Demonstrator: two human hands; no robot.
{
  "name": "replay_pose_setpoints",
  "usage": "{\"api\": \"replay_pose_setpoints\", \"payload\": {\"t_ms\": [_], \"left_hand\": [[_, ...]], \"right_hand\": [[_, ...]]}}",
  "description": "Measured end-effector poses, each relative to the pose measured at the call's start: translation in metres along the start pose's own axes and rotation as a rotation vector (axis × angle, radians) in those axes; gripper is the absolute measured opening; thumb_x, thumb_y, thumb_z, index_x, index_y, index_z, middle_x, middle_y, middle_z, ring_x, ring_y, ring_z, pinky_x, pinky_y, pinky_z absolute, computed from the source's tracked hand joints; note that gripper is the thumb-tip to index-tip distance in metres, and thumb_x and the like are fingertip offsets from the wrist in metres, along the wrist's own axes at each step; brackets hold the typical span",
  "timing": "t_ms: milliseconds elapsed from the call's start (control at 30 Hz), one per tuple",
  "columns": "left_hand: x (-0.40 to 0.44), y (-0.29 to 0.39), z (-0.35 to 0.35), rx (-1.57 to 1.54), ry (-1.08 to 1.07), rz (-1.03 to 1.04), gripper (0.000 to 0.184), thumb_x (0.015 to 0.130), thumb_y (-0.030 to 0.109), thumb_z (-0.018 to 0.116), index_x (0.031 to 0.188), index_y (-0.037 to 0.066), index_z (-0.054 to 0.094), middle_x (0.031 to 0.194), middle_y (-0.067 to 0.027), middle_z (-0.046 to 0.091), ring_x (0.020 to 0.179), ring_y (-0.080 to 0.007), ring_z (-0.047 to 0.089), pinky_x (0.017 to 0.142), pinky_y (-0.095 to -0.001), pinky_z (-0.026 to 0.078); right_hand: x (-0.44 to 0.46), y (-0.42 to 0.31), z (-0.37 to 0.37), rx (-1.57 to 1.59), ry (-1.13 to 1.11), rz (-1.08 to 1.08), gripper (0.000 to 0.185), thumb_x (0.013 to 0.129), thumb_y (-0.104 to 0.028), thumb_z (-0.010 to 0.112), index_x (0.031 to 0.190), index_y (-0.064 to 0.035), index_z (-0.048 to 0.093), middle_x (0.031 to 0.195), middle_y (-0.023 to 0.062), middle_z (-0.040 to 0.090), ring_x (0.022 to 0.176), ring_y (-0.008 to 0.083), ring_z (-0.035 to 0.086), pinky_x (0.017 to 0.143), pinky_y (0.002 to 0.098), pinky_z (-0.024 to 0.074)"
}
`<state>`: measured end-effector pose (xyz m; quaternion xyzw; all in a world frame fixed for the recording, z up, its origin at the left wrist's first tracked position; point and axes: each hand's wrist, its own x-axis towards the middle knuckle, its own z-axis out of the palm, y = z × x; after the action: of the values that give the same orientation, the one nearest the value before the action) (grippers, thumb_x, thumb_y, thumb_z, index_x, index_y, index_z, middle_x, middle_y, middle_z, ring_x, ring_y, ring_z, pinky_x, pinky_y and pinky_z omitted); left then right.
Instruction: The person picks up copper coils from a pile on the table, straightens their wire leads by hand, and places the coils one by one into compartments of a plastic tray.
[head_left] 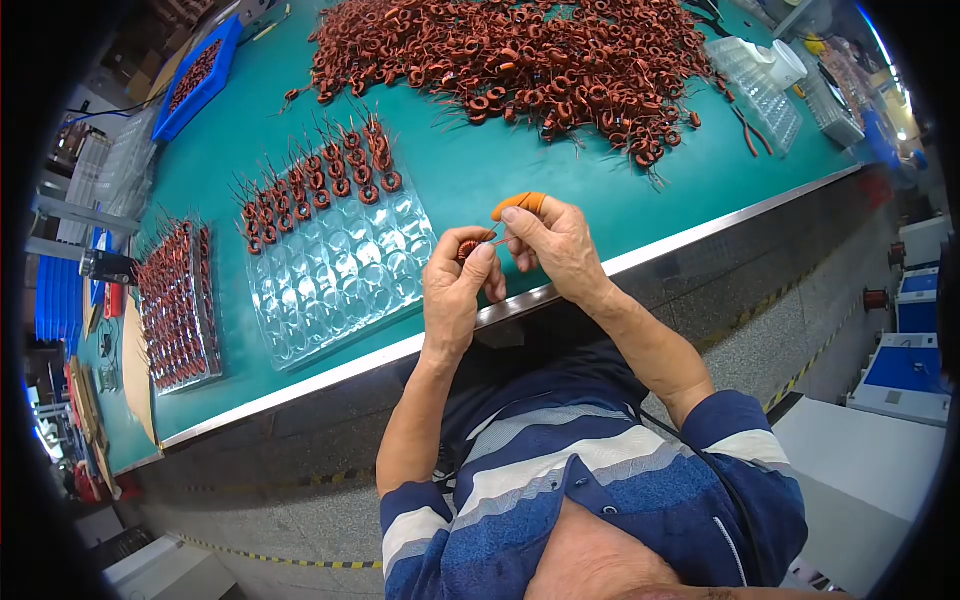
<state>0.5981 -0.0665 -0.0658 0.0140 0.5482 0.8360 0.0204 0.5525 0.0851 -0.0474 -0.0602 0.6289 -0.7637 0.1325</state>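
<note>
Over the table's near edge, my left hand point(452, 290) is closed around a small ring-shaped coil point(467, 250) wound with copper-coloured wire. Close beside it, my right hand point(562, 250) pinches a thin wire lead point(497, 229) of that coil between thumb and index finger. An orange cover point(520, 205) wraps the right index finger. To the left of my hands lies a clear plastic tray point(345, 275) with round pockets; its far rows hold similar coils point(320, 185), leads pointing up, while the nearer pockets hold none.
A large heap of coils point(540, 65) covers the table's far side. Another filled tray point(180, 310) stands at the left, and a blue bin point(170, 115) behind it. Pliers point(750, 130), a clear tray point(765, 100) and a white cup point(787, 65) are at the right.
</note>
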Motion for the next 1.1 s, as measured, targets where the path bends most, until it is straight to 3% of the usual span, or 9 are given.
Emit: {"api": "replay_pose_setpoints", "payload": {"t_ms": [233, 333, 567, 633, 733, 833, 967, 1100], "left_hand": [[0.003, 0.002, 0.002, 0.078, 0.025, 0.058, 0.023, 0.099, 0.020, 0.055, 0.107, -0.001, 0.055, 0.069, -0.0036, 0.051, 0.057, -0.0119, 0.051, 0.054, -0.0254, 0.044], [0.001, 0.003, 0.007, 0.145, 0.081, 0.086, 0.022, 0.100, 0.020, 0.054, 0.106, -0.001, 0.055, 0.068, -0.0033, 0.050, 0.059, -0.0123, 0.051, 0.055, -0.0262, 0.044], [0.005, 0.009, 0.013, 0.088, 0.061, 0.121, 0.019, 0.100, 0.015, 0.052, 0.109, -0.002, 0.053, 0.068, -0.0034, 0.051, 0.061, -0.0121, 0.052, 0.057, -0.0264, 0.044], [0.003, 0.015, 0.012, 0.272, 0.155, 0.227, 0.018, 0.100, 0.012, 0.051, 0.111, -0.001, 0.053, 0.068, -0.0030, 0.051, 0.060, -0.0104, 0.051, 0.057, -0.0245, 0.043], [0.007, 0.013, 0.012, 0.455, 0.195, 0.349, 0.019, 0.098, 0.006, 0.049, 0.116, 0.000, 0.051, 0.068, -0.0020, 0.050, 0.060, -0.0092, 0.049, 0.057, -0.0224, 0.040], [0.011, 0.016, 0.005, 0.533, 0.125, 0.387, 0.015, 0.098, 0.007, 0.050, 0.111, 0.000, 0.052, 0.078, -0.0053, 0.054, 0.063, -0.0096, 0.050, 0.059, -0.0234, 0.042], [0.017, 0.034, 0.007, 0.818, -0.051, 0.344, 0.013, 0.101, 0.010, 0.047, 0.107, 0.000, 0.053, 0.079, -0.0031, 0.053, 0.068, -0.0101, 0.051, 0.063, -0.0248, 0.043], [0.014, 0.055, 0.002, 0.796, -0.201, 0.273, 0.017, 0.099, 0.011, 0.052, 0.111, 0.000, 0.054, 0.085, -0.0064, 0.056, 0.075, -0.0132, 0.054, 0.069, -0.0279, 0.046]], "right_hand": [[0.001, 0.002, -0.002, -0.006, 0.007, -0.035, 0.023, 0.095, -0.022, 0.063, 0.099, 0.0007, 0.067, 0.069, 0.0008, 0.060, 0.054, 0.0055, 0.053, 0.047, 0.0189, 0.0433], [-0.005, -0.002, 0.004, -0.164, 0.060, -0.167, 0.023, 0.094, -0.022, 0.064, 0.100, 0.0007, 0.067, 0.068, 0.0012, 0.060, 0.054, 0.0052, 0.053, 0.048, 0.0189, 0.0438], [0.001, -0.007, 0.005, -0.043, 0.081, -0.196, 0.025, 0.093, -0.022, 0.066, 0.100, 0.0024, 0.066, 0.071, 0.0015, 0.063, 0.056, 0.0055, 0.053, 0.049, 0.0218, 0.0446], [0.004, 0.003, 0.000, -0.002, 0.193, -0.270, 0.024, 0.093, -0.022, 0.066, 0.099, 0.0012, 0.065, 0.073, 0.0017, 0.063, 0.057, 0.0052, 0.054, 0.050, 0.0215, 0.0448], [-0.001, 0.000, -0.004, -0.176, 0.225, -0.211, 0.022, 0.095, -0.022, 0.064, 0.104, -0.0022, 0.064, 0.075, 0.0008, 0.062, 0.059, 0.0064, 0.055, 0.051, 0.0225, 0.0464], [-0.011, -0.019, 0.003, -0.233, 0.037, -0.135, 0.031, 0.093, -0.032, 0.065, 0.090, -0.0007, 0.068, 0.063, 0.0024, 0.061, 0.055, 0.0078, 0.056, 0.049, 0.0253, 0.0449], [-0.005, -0.018, 0.002, 0.065, -0.080, -0.076, 0.030, 0.093, -0.028, 0.064, 0.086, 0.0007, 0.066, 0.063, 0.0026, 0.059, 0.053, 0.0092, 0.055, 0.048, 0.0252, 0.0455], [-0.006, -0.029, -0.007, 0.117, -0.149, 0.056, 0.030, 0.092, -0.028, 0.065, 0.086, 0.0007, 0.065, 0.064, 0.0022, 0.058, 0.054, 0.0094, 0.054, 0.049, 0.0240, 0.0455]]}}
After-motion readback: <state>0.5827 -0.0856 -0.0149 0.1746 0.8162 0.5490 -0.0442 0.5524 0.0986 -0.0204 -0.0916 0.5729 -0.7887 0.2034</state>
